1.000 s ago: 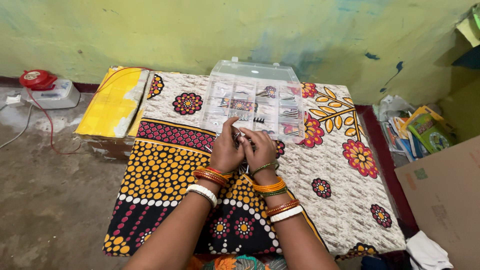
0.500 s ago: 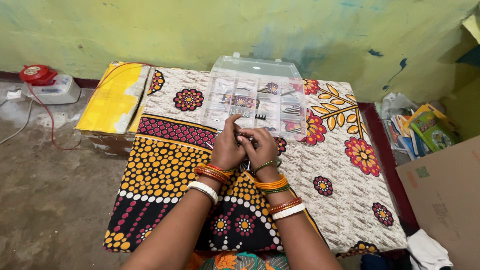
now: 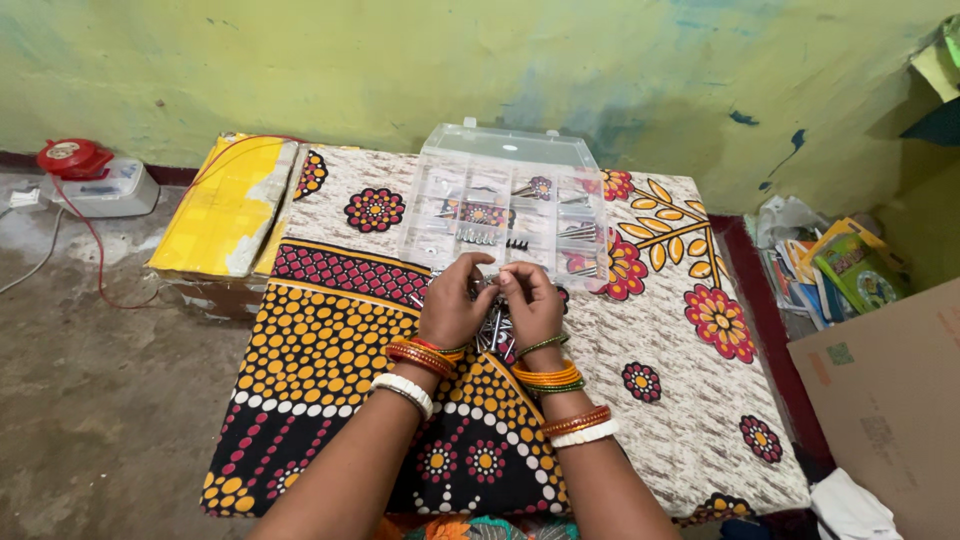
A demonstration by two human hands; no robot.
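My left hand (image 3: 452, 308) and my right hand (image 3: 530, 302) meet fingertip to fingertip just in front of a clear plastic compartment box (image 3: 510, 170). Together they pinch a small metal part, mostly hidden by the fingers. Between and below the hands lies a small pile of shiny metal screws (image 3: 495, 335) on the patterned cloth (image 3: 330, 340). The box is open, and its compartments hold several small metal pieces. Both wrists wear coloured bangles.
The cloth covers a low table. A yellow board (image 3: 225, 205) lies at its left edge, with a red and white device (image 3: 90, 175) and a red cable on the floor beyond. Books and packets (image 3: 835, 265) and a cardboard box (image 3: 890, 400) stand at the right.
My hands have drawn slightly toward me and a little apart at the wrists, so the pile of screws shows between them. The fingertips stay together.
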